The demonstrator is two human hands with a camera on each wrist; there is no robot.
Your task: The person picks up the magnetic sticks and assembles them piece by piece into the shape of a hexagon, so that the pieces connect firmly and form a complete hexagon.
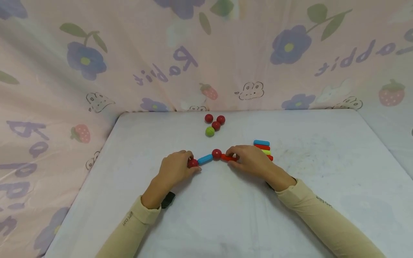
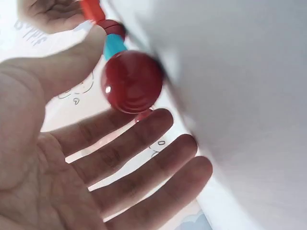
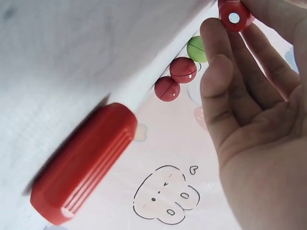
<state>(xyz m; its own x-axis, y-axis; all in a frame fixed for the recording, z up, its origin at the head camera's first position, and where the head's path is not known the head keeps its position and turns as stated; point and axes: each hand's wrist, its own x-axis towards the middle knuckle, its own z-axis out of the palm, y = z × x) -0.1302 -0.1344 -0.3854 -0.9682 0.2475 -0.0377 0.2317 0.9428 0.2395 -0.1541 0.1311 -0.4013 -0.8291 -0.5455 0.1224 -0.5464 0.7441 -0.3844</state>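
A short chain of magnetic toy pieces lies across the white table, running from a red ball [image 1: 193, 163] through a blue rod [image 1: 205, 159] and a middle red ball [image 1: 217, 154] to a red rod [image 1: 227, 157]. My left hand [image 1: 174, 167] holds the left-end ball between thumb and fingers; its other fingers spread past the ball [image 2: 132, 82] in the left wrist view. With thumb and fingertips, my right hand [image 1: 253, 160] pinches the red rod, partly covering it. In the right wrist view, a silvery round disc shows on that rod's free end [image 3: 234, 18].
Behind the chain sit three red balls [image 1: 216, 125] and a yellow-green ball [image 1: 210, 131]. Loose rods, including a blue one [image 1: 261, 142] and a yellow-green one [image 1: 266, 152], lie beside my right hand. Patterned cloth [image 1: 219, 71] hangs along the table's back and left edges.
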